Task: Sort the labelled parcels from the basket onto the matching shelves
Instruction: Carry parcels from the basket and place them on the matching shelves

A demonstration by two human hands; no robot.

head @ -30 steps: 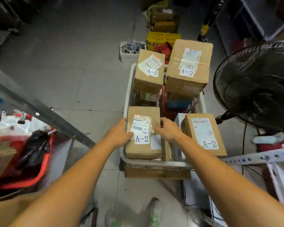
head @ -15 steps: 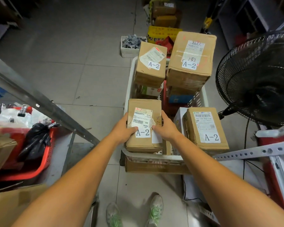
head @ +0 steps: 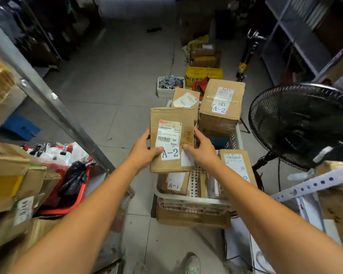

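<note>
Both hands grip one cardboard parcel [head: 171,123] marked A-2, held in the air above the white basket [head: 194,201]. The left hand [head: 142,153] curls round its left edge with the thumb on the label, and the right hand [head: 203,153] clasps the right edge the same way. Below it in the basket lies a parcel marked A-1 [head: 174,183]. A larger A-2 box [head: 222,103] sits at the basket's far end. A black fan [head: 301,125] stands to the right.
</note>
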